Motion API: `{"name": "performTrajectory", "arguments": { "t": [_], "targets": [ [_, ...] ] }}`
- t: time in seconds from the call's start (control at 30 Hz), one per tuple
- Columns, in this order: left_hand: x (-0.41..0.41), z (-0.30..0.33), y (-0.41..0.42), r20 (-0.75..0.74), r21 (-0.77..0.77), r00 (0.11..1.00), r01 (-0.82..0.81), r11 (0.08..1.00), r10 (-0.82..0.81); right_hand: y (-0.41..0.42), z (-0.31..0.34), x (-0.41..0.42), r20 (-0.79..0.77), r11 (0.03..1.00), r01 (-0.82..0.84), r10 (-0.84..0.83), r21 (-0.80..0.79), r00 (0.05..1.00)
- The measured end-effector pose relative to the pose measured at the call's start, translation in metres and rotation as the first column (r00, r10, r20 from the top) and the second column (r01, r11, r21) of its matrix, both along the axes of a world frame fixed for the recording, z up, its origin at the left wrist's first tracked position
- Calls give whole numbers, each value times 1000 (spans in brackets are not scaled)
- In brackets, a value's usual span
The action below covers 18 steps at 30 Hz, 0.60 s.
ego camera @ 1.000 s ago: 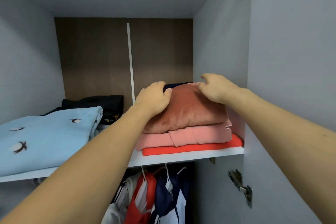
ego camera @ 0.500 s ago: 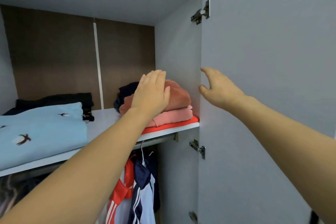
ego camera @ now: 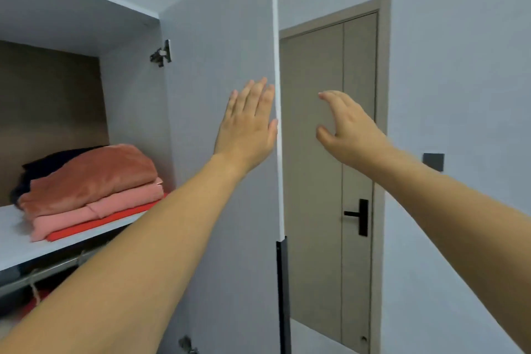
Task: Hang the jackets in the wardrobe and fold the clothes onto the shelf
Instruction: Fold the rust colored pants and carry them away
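The left hand [ego camera: 248, 123] lies flat, fingers straight and together, against the open wardrobe door [ego camera: 218, 46]. The right hand [ego camera: 349, 126] is in the air, fingers relaxed and apart. 3 folded clothes [ego camera: 89, 190] lie stacked on the shelf [ego camera: 17, 244].

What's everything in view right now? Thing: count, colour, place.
folded clothes: a stack of three, rust on pink on red, on the shelf, right end
dark garment: one, navy or black, behind the stack
shelf: one, white, inside the wardrobe
wardrobe door: one, grey, swung open
hinges: two visible, metal, on the door's inner edge
room door: one, taupe, closed, black handle
wall switch: one, dark, right of the room door
left hand: fingers straight, flat on the wardrobe door
right hand: fingers relaxed, beyond the door's edge, holding nothing
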<state>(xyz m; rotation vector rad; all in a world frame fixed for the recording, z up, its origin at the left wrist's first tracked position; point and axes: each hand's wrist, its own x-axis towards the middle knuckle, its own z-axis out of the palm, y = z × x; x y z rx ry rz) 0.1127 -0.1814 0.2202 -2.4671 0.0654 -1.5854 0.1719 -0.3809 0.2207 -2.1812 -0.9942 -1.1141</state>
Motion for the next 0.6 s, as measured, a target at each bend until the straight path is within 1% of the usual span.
{"name": "performTrajectory", "arguments": {
  "t": [0.13,0.23,0.3,0.37,0.47,0.6],
  "targets": [
    [48,-6,-112,-19,6,989,150,989,-150,-127,-18,22,-78,985,170,-168,26,983],
    [83,-22,-195,-73,29,976,206,978,-204,-217,-38,35,-130,956,295,-290,14,948],
    [105,-40,-245,-105,20,964,246,969,-243,-270,-56,43,-163,936,352,-346,13,924],
    [127,-58,-292,-151,3,941,307,952,-304,-317,-74,53,-209,917,399,-388,11,898],
    [165,-88,-356,-244,41,899,385,922,-365,-376,-103,74,-291,886,464,-449,-22,845],
    [222,-120,-430,-325,52,820,512,857,-470,-443,-139,110,-364,843,536,-511,-37,778]
  ]
}}
